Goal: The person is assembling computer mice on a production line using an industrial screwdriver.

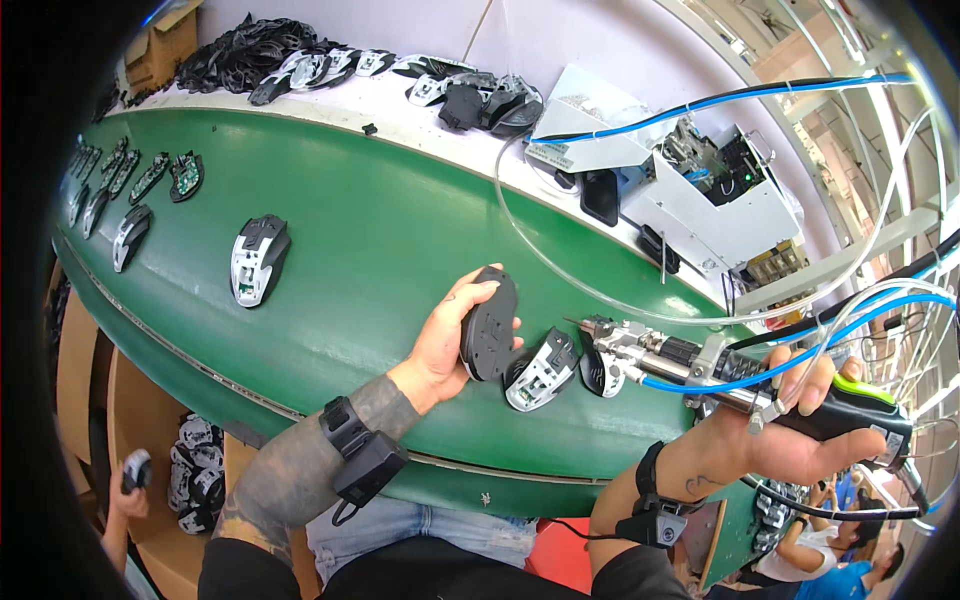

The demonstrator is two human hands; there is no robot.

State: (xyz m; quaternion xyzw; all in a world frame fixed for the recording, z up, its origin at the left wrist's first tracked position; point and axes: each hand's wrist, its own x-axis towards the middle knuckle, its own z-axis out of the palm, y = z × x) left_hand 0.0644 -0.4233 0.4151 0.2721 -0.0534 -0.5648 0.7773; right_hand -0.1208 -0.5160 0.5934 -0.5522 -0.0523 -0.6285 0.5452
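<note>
Head view shows the left hand (pixel 437 342) gripping a dark mouse shell (pixel 490 328) over the green desk (pixel 380 230), its underside facing the camera. The right hand (pixel 785 440) is wrapped around a black-handled power tool (pixel 850 408), whose metal tip points left, near two black-and-white mouse bodies (pixel 545 372) on the desk; another mouse body (pixel 260 258) lies well apart, farther left.

Black sleeves (pixel 250 572), blue jeans (pixel 420 540), strapped black boxes (pixel 370 468).
</note>
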